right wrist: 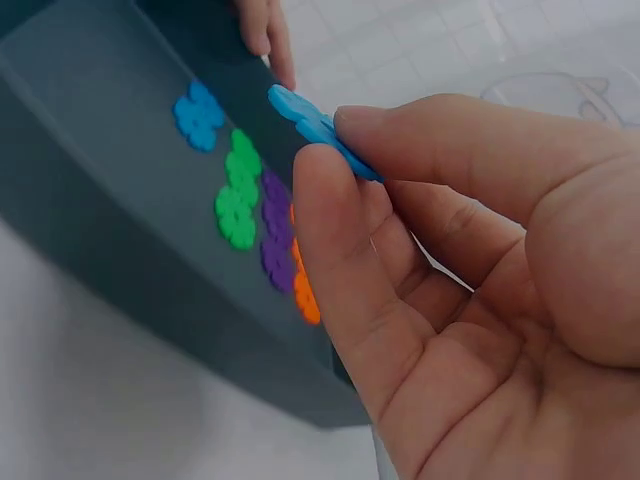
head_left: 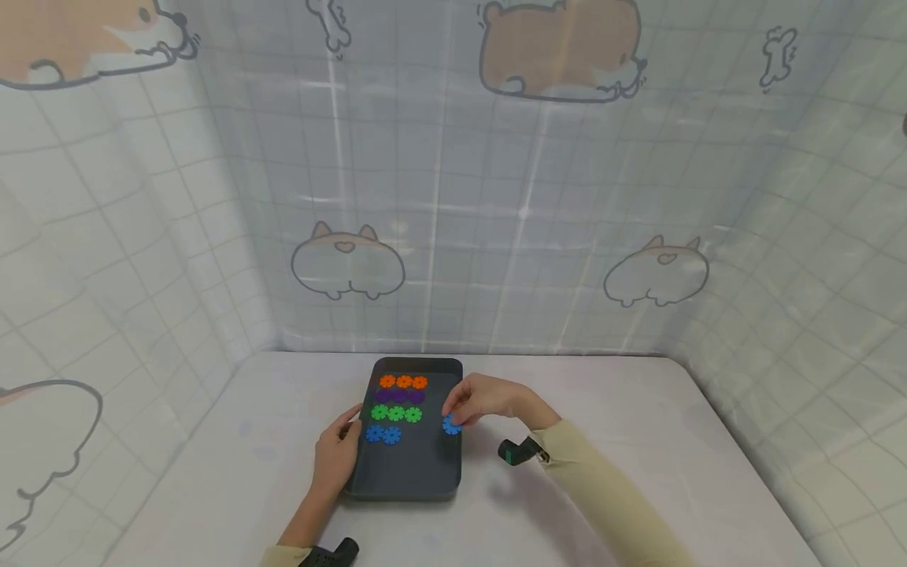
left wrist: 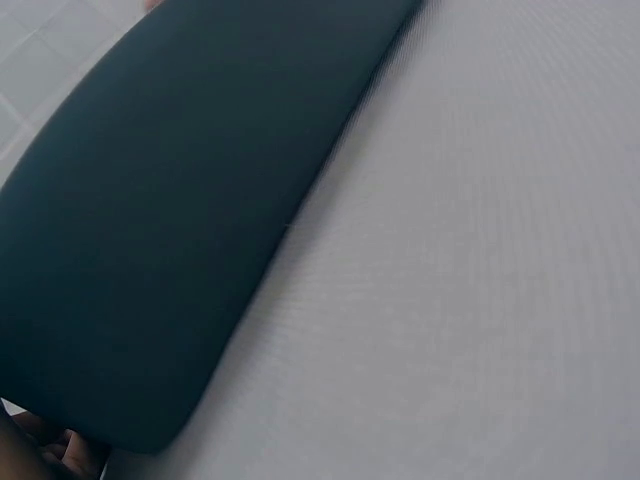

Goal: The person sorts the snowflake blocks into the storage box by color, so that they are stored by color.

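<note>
Between thumb and index finger, my right hand (head_left: 485,398) pinches a blue flower-shaped disc (right wrist: 318,130), held above the right rim of a dark grey tray (head_left: 407,472). My left hand (head_left: 336,457) grips the tray's left side, with fingers at the rim. Inside the tray lie rows of flower-shaped discs: three orange discs (head_left: 404,382) at the back, then purple discs (head_left: 400,396), three green discs (head_left: 397,413) and two blue discs (head_left: 383,435). In the left wrist view, the tray's outer wall (left wrist: 190,200) fills much of the picture, with part of the left hand at the bottom corner.
The tray stands on a table with a white cover (head_left: 602,488). Behind and on both sides hang pale curtains (head_left: 475,197) with grid lines and cartoon animals. Each wrist wears a black camera (head_left: 520,451).
</note>
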Motion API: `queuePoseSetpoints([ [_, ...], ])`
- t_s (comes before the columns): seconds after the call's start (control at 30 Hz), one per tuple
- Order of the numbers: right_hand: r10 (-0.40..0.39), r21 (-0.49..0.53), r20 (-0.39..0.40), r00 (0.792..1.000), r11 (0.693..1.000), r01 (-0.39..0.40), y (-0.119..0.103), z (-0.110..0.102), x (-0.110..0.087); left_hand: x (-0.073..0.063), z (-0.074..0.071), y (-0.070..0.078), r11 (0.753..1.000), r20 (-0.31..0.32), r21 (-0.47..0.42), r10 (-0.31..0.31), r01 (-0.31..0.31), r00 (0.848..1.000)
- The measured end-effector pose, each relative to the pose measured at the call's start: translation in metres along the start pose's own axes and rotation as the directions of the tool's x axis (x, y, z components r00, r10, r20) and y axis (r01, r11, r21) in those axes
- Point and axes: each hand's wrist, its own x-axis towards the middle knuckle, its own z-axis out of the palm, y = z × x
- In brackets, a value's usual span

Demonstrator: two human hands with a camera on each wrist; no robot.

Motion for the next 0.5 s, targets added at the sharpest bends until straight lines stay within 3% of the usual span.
queuePoseSetpoints([
  [0.5,-0.002,-0.011,-0.011,1.0,1.0,0.002,-0.018,0.025,0.035,-0.001,0.0,0.0,1.0,-0.001,-0.012,0.01,-0.01,1.0],
])
